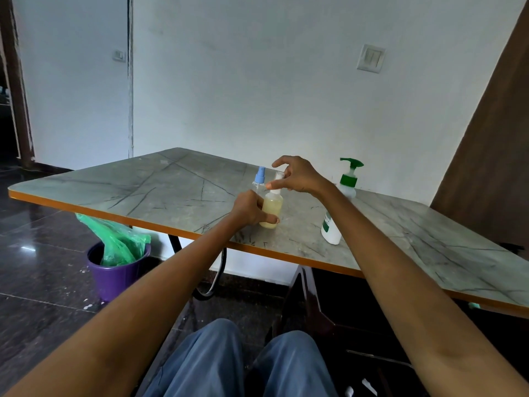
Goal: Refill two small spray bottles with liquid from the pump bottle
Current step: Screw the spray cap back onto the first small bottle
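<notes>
Inspecting the worktop [177, 179], we find the left hand [252, 207] with fingers clamped around the body of a small spray bottle [272, 209] holding pale yellow liquid, standing upright near the front edge. The right hand [297, 174] pinches its white spray top [278, 181] between thumb and fingers. A second spray bottle [260, 179], blue-capped, stands just behind. The pump bottle [347, 181] sits toward the far edge, and a white bottle [331, 229] nearer the front.

Two small spray bottles [272, 209], one pump bottle [347, 181], perhaps one white bottle [331, 232]
</notes>
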`<state>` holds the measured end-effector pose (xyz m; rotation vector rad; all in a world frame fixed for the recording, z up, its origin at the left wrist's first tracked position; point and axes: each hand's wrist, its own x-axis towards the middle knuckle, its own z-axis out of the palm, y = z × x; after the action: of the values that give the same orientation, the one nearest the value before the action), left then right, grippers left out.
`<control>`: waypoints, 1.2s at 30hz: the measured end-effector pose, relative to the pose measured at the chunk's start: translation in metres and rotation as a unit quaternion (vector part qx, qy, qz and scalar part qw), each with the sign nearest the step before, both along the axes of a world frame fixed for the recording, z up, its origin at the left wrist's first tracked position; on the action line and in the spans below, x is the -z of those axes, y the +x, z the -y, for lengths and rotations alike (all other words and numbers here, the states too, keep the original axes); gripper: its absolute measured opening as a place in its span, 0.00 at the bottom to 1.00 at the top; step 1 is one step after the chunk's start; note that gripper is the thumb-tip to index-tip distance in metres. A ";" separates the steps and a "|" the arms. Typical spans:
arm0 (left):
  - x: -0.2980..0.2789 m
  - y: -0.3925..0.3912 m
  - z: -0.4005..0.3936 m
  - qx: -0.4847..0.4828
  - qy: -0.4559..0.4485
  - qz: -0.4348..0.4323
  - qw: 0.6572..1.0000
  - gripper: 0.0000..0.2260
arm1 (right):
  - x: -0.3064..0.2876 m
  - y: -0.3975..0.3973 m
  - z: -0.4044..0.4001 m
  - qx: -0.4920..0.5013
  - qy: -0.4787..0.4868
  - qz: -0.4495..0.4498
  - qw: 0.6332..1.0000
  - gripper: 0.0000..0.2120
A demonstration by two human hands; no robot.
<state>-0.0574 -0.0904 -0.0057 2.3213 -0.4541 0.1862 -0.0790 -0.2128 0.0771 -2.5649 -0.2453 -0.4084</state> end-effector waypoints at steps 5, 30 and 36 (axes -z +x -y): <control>0.000 0.000 -0.001 0.004 -0.001 0.005 1.000 0.23 | -0.004 -0.005 0.009 -0.064 0.122 -0.072 0.988 0.30; 0.002 0.000 -0.001 0.018 -0.032 -0.002 0.999 0.20 | 0.011 -0.002 0.002 0.010 0.011 0.025 1.000 0.32; 0.002 0.000 -0.002 0.018 -0.033 0.001 0.999 0.22 | 0.000 -0.008 0.018 -0.060 0.117 -0.076 0.988 0.33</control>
<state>-0.0571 -0.0881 -0.0082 2.2472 -0.4838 0.1841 -0.0866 -0.2311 0.0770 -2.3222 -0.2770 -0.1840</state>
